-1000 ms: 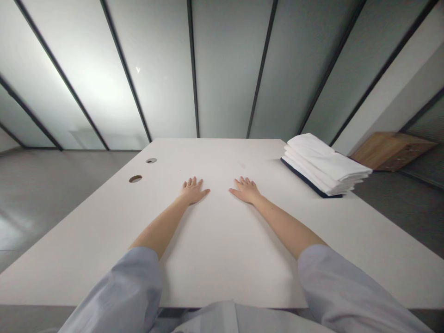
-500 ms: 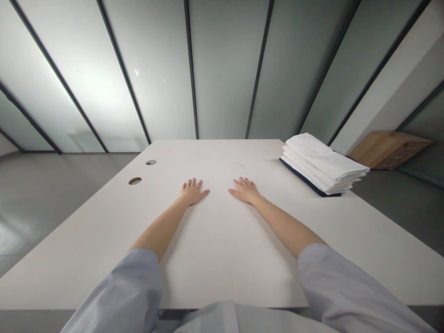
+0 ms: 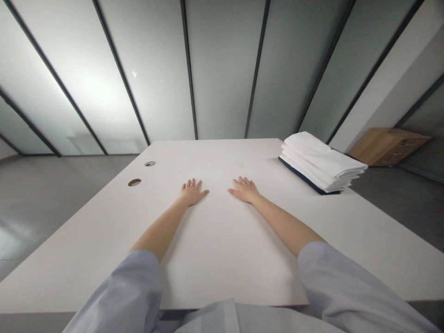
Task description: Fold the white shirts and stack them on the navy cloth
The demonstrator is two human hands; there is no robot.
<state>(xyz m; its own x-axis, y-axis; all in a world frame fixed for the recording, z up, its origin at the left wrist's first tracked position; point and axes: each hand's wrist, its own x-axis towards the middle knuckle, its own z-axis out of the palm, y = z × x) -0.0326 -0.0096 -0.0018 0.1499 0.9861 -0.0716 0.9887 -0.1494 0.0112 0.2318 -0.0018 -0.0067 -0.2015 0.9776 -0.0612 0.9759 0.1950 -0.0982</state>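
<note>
My left hand [image 3: 192, 192] lies flat, palm down, on the white table [image 3: 222, 259], fingers stretched out and holding nothing. My right hand [image 3: 245, 190] rests the same way a little to its right, fingers apart and empty. Both arms reach forward from light blue-grey sleeves. A stack of folded white cloths [image 3: 322, 162] with a dark layer at the bottom sits on the table's far right, well apart from my right hand.
Two round cable holes [image 3: 134, 182] are set in the table at the far left. Frosted glass panels with dark frames stand behind the table. A wooden cabinet [image 3: 388, 145] stands on the floor at the right.
Neither hand has moved on the table. Only the view has shifted slightly.
</note>
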